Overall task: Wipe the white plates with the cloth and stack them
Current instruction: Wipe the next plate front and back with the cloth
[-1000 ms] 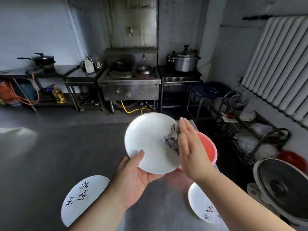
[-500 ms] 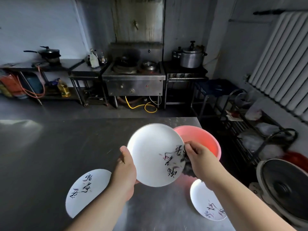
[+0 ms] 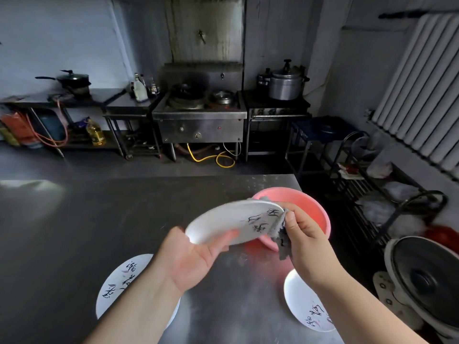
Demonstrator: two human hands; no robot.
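A white plate (image 3: 223, 223) with black brush lettering is held above the steel table, tilted nearly flat. My left hand (image 3: 196, 256) grips its near-left rim from below. My right hand (image 3: 303, 242) pinches a grey cloth (image 3: 282, 234) around the plate's right rim. A second white plate (image 3: 119, 281) lies on the table at the lower left, partly hidden by my left forearm. A third white plate (image 3: 305, 306) lies at the lower right, partly under my right forearm.
A pink plastic basin (image 3: 310, 204) stands on the steel table (image 3: 87, 219) just behind the held plate, near the table's right edge. A fan (image 3: 427, 276) and a wire rack (image 3: 387, 194) stand off the table to the right. A stove stands across the aisle.
The plate has tipped from facing me to nearly flat. My right hand went from a flat palm on the plate to pinching the cloth at its right rim.
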